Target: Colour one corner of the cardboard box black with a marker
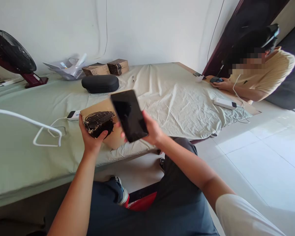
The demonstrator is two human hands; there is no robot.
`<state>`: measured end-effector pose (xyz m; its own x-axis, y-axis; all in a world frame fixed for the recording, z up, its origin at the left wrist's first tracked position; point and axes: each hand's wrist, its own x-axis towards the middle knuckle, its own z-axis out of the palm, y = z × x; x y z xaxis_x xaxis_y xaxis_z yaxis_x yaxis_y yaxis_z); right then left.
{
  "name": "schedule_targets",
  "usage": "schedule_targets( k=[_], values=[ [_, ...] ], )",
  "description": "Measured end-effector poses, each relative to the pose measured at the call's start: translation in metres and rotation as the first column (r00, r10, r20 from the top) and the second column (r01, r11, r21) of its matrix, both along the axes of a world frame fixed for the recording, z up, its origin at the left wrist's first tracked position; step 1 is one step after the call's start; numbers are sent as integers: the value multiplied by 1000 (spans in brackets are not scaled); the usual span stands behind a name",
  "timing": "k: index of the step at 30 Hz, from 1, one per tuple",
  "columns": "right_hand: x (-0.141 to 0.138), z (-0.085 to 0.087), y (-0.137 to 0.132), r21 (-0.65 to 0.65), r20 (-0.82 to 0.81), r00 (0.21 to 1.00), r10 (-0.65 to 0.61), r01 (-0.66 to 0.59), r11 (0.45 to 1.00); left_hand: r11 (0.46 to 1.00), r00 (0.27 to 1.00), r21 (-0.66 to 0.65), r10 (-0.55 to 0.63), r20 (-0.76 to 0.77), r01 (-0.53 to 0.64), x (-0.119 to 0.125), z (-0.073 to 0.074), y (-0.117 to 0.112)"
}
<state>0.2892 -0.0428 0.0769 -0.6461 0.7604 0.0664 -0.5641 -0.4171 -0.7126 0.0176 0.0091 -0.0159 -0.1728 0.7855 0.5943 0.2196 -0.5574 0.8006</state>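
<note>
My left hand [90,137] grips a small brown cardboard box [103,113] with a black scribbled patch on its front, thumb across the scribble. My right hand [151,129] holds a black phone [129,114] with a dark screen, tilted and raised just in front of the box so it overlaps the box's right part. Both hands hover above the near edge of a low bed [177,98] covered with a pale sheet.
On the bed lie a black oval case [100,83], two more cardboard boxes [105,68], crumpled plastic [68,68], a white cable [36,129] and a charger [73,115]. A fan [9,52] stands far left. Another person [258,75] sits at right holding a device, near a white power bank [225,104].
</note>
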Motion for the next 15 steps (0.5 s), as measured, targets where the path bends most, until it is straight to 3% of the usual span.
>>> schedule_targets(
  k=[3, 7, 11, 15],
  values=[
    [35, 3, 30, -14, 102, 968, -230, 233, 972, 999, 1000, 29, 24, 3, -24, -5, -1, 0],
    [58, -16, 62, -118, 257, 871, -420, 459, 880, 999, 998, 38, 6, -68, -4, -4, 1, -4],
    [53, -24, 68, -180, 176, 881, -439, 467, 866, 999, 995, 46, -6, -101, 11, -2, 1, -7],
    [41, -10, 49, -167, 90, 913, -398, 408, 898, 998, 996, 52, -17, -92, 22, 0, -2, -8]
  ],
)
